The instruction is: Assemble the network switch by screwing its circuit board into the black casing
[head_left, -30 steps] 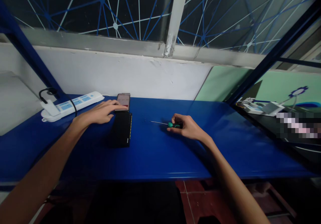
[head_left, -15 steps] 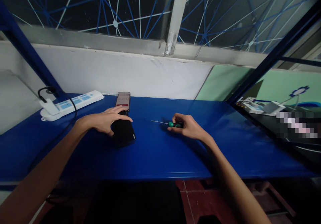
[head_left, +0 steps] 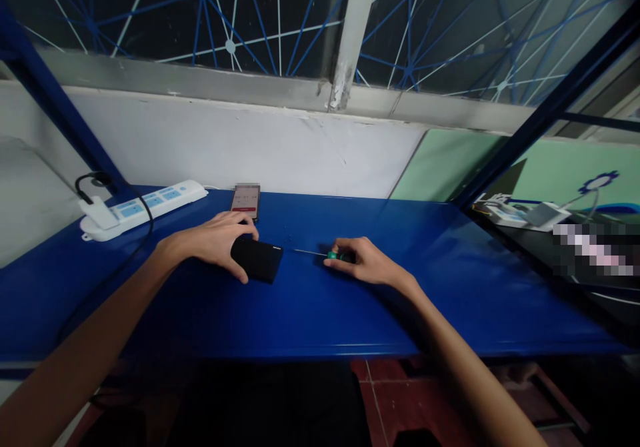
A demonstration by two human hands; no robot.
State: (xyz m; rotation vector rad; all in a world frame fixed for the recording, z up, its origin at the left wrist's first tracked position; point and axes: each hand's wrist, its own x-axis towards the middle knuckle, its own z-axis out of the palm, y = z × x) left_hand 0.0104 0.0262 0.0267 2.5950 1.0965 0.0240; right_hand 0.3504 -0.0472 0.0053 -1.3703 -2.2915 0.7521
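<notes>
On table: right hand grips screwdriver, tip leftward; left hand grips box.

One black box, one screwdriver, one phone, one power strip.

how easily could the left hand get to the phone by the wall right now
Probably yes, easily. The phone lies flat on the blue table just beyond the left hand, with nothing between them. But that hand's fingers grip the black box, so it would have to let go first.
</notes>
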